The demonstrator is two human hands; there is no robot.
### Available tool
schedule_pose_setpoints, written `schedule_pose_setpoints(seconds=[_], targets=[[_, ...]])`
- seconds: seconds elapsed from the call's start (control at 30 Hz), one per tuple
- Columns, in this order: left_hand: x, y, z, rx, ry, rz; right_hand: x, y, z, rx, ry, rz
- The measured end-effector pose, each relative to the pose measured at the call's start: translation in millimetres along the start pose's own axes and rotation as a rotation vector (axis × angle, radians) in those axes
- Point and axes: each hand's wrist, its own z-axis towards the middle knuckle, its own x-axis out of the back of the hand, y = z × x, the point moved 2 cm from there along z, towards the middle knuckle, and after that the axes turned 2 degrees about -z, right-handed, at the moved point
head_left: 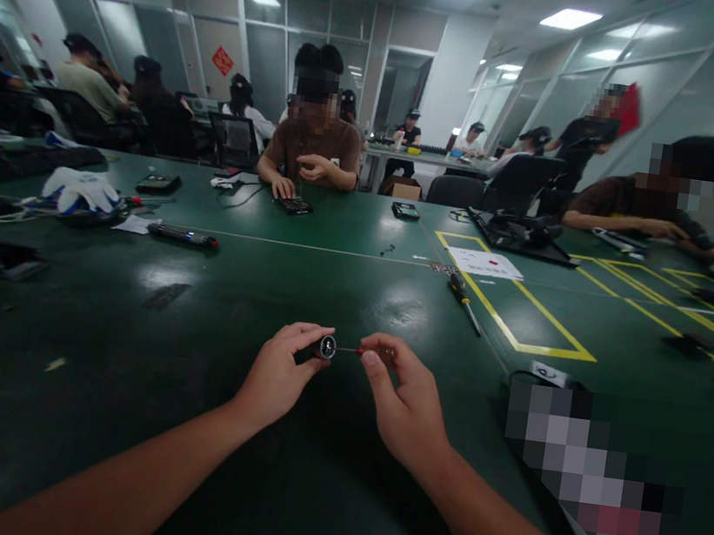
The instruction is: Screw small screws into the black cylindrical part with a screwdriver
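Near the middle of the view, my left hand [281, 369] is closed around a dark cylinder [326, 347] whose round end faces me. To its right, my right hand [404, 392] pinches a small screwdriver with a red handle [360, 351]. The screwdriver's thin metal shaft points left and its tip is at the cylinder's round end; whether it touches cannot be told. Both hands are held over the green table [205, 423]. The far side of the cylinder is hidden by my left fingers.
A black and yellow screwdriver [461, 288] lies ahead to the right, beside a paper sheet [485, 263] and yellow tape. White gloves [82, 191] and a dark tool [183, 235] lie at the left. A person [314, 135] works across the table. A blurred, pixelated object is at the lower right.
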Motion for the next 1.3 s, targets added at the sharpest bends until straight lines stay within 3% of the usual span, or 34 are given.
schedule_pose_setpoints(seconds=[0.17,0.4,0.77,1.17,1.3], targets=[[0.4,0.9,-1.1,-0.004,-0.008,0.020,-0.9,8.1,-0.2,-0.080,0.073,0.057],[-0.2,1.2,-1.4,-0.014,-0.018,0.044,-3.3,7.9,-0.5,-0.074,0.023,0.068],[-0.5,1.4,-0.9,0.003,-0.026,0.068,-2.3,11.2,-0.5,-0.097,0.074,0.115],[-0.2,1.0,0.4,0.029,-0.034,0.023,-0.9,0.1,-1.0,-0.004,-0.034,0.023],[0.1,2.6,0.0,0.035,-0.051,0.028,-2.3,6.7,0.8,-0.050,-0.025,0.102]])
